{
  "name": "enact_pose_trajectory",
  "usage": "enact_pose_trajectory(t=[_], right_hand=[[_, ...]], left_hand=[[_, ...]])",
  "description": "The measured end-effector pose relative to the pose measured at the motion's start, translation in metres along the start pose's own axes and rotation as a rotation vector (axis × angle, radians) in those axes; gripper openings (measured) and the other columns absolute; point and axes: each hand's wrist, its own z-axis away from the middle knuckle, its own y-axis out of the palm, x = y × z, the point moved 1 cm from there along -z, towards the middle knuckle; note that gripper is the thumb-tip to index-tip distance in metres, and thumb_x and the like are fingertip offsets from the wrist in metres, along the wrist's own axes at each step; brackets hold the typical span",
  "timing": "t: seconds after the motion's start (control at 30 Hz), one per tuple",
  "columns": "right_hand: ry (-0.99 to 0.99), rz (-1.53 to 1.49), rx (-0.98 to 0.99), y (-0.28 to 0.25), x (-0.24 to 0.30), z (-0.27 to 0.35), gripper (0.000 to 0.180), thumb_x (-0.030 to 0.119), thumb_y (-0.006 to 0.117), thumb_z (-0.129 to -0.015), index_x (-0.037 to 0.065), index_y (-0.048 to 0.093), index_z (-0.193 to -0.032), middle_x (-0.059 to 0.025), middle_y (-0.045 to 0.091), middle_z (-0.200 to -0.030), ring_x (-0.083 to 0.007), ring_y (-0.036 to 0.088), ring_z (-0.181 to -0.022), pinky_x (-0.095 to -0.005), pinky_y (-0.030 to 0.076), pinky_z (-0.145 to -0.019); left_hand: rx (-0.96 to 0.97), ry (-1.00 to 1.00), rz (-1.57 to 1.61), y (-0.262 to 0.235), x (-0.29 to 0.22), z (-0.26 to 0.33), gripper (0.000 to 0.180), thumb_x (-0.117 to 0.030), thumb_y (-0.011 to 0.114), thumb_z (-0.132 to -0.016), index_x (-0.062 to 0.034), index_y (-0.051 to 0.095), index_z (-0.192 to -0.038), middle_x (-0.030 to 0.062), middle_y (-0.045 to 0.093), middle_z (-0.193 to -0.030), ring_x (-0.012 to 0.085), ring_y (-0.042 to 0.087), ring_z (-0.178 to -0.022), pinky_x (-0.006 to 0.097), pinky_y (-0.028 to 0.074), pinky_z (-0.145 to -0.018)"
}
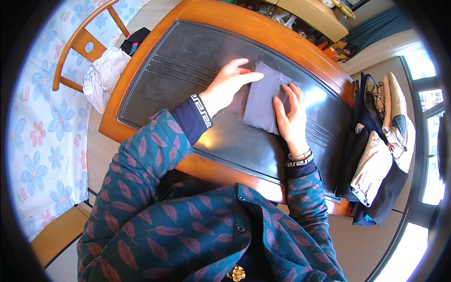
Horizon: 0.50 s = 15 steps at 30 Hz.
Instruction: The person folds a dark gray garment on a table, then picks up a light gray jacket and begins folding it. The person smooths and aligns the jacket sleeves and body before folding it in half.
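A grey-purple cloth [261, 101] lies folded into a compact rectangle on the dark table top. My left hand [226, 88] is at its upper left corner, thumb tip touching the fabric and index finger held apart from it. Along the right side of the bundle rests my right hand [292, 117], thumb and fingers spread, with the fingertips on the cloth. Neither hand grips the fabric. Which garment the cloth is, I cannot tell.
The table has an orange-brown wooden rim [136, 70]. A pile of folded clothes [376, 141] sits at its right end. A wooden chair [84, 44] with a white garment [104, 75] stands at the left. Shelves [310, 19] are beyond the far edge.
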Motion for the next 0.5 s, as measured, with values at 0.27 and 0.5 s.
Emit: enact_pose_trajectory(t=[0.27,0.5], right_hand=[[0.015,-0.120,0.029,-0.004,0.010,-0.002,0.044,0.027,0.069,-0.094,0.003,0.061,-0.130,-0.0212,0.053,-0.141,-0.0367,0.057,-0.125,-0.0416,0.048,-0.103],[0.017,-0.112,0.004,-0.005,0.006,-0.005,0.051,0.026,0.070,-0.094,0.001,0.055,-0.135,-0.0218,0.052,-0.141,-0.0334,0.059,-0.122,-0.0398,0.049,-0.101]], left_hand=[[0.235,-0.056,-0.010,0.003,-0.012,0.010,0.030,-0.018,0.075,-0.090,-0.0006,0.068,-0.114,0.0052,0.069,-0.109,0.0125,0.062,-0.100,0.027,0.049,-0.089],[0.217,-0.066,0.077,0.004,-0.013,0.012,0.028,-0.017,0.072,-0.092,-0.0022,0.069,-0.116,0.0038,0.070,-0.108,0.0125,0.063,-0.100,0.028,0.049,-0.090]])
